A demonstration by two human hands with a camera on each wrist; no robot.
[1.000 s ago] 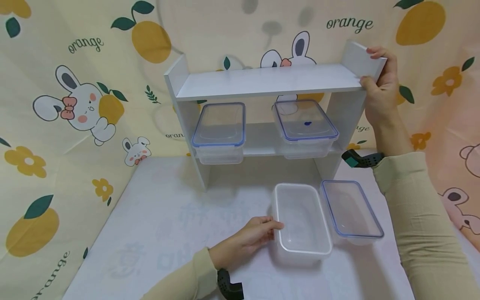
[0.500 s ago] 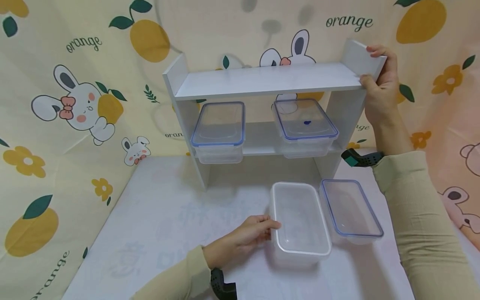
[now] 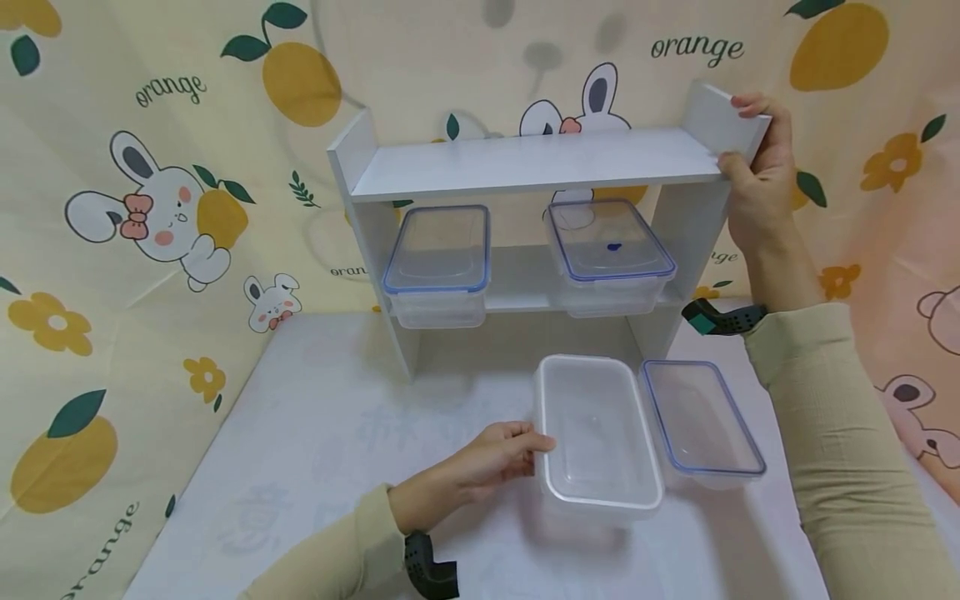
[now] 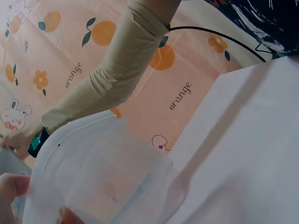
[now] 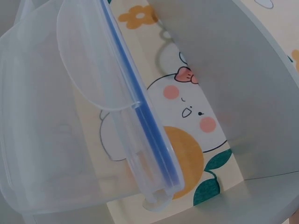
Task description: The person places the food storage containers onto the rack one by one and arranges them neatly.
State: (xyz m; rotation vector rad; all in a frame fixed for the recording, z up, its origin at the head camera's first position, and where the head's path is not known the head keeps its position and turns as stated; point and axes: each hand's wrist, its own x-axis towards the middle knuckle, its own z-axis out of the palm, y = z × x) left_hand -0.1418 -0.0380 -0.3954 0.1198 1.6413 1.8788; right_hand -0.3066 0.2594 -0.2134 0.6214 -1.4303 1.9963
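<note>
My left hand (image 3: 480, 467) pinches the left rim of a translucent plastic food container (image 3: 600, 433), thumb over the edge. Its shadow lies on the table below and to the left. The left wrist view shows the same container (image 4: 103, 158) close up, tilted, with fingertips at its edge. Up at the right, my right hand (image 3: 761, 171) grips the raised end panel of a white two-tier shelf (image 3: 532, 158). Beside the held container stands a blue-rimmed lidded container (image 3: 701, 421).
On the middle shelf board stand two lidded containers, one left (image 3: 438, 250) and one right (image 3: 611, 242), both jutting past its front edge. The right wrist view catches a lidded container (image 5: 42, 130) near the side panel. A white cloth covers the table (image 3: 300, 467); a printed curtain hangs behind.
My left hand has drawn back a little up and left with the container, whose far end has risen and whose shadow has spread. The right hand keeps its grip on the shelf.
</note>
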